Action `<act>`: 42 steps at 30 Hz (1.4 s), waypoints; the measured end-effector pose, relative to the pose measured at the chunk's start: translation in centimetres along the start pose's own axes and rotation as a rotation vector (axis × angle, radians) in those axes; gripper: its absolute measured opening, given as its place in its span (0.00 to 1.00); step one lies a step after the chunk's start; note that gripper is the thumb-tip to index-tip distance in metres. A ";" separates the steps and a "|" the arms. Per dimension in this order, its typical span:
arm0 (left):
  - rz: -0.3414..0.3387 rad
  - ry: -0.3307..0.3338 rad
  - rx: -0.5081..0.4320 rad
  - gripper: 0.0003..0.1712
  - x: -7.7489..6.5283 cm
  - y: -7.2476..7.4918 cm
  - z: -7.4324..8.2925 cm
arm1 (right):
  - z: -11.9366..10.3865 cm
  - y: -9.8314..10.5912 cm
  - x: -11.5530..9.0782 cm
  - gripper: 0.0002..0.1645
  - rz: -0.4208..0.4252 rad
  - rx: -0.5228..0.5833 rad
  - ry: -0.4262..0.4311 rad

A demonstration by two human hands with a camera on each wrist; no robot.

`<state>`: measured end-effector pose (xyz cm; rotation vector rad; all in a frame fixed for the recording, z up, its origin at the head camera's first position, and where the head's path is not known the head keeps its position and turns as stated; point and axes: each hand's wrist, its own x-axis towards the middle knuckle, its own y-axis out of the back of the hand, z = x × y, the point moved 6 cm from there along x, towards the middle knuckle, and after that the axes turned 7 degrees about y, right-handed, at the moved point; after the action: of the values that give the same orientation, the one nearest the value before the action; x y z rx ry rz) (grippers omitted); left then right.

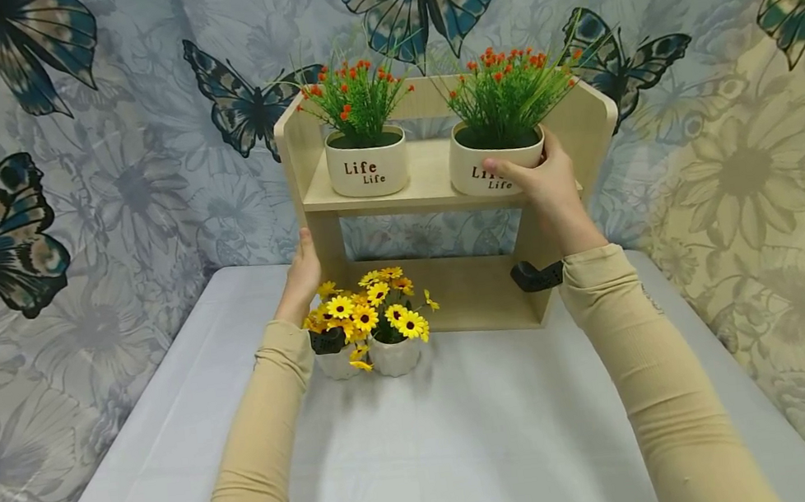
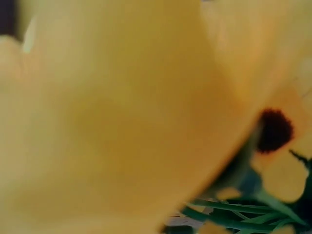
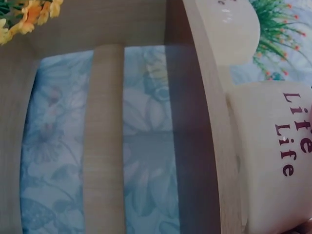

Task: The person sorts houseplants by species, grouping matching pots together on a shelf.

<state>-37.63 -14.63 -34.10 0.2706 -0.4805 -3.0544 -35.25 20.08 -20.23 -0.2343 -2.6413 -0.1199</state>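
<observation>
My right hand (image 1: 552,192) grips a white oval flowerpot (image 1: 469,167) printed "Life", thumb across its front. Red-flowered greenery (image 1: 504,98) fills this pot, which is at the right of the upper board of a light wooden shelf (image 1: 434,203). A matching flowerpot (image 1: 368,174) stands at the upper board's left. At the shelf's left side panel, my left hand (image 1: 303,272) rests with its fingers straight. In the right wrist view the gripped pot (image 3: 273,161) overlaps the board's front edge. A yellow petal (image 2: 122,122) blocks most of the left wrist view, hiding the left hand there.
Two small white pots (image 1: 395,357) of yellow flowers (image 1: 377,293) stand in front of the shelf's lower left, close to my left wrist. A white cloth (image 1: 469,442) covers the table. Butterfly-patterned fabric (image 1: 137,149) hangs behind and at both sides.
</observation>
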 end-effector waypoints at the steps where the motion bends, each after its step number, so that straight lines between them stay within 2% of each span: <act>1: 0.003 0.000 -0.001 0.53 0.0 0.0 0.0 | 0.0 0.0 0.1 0.50 0.000 -0.009 -0.002; 9: 0.008 0.005 0.000 0.53 0.1 -0.1 -0.1 | 0.6 0.4 0.8 0.54 0.030 -0.025 -0.038; 27: 0.013 -0.016 0.007 0.52 0.1 -0.1 -0.1 | 0.8 0.0 1.6 0.56 -0.016 -0.120 -0.081; 42: -0.004 -0.015 -0.013 0.53 -0.1 -0.2 -0.1 | 0.8 -0.1 1.9 0.58 -0.060 -0.161 -0.159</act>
<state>-37.53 -14.47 -34.29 0.2491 -0.4615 -3.0646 -37.25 20.37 -20.03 -0.2261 -2.8003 -0.3490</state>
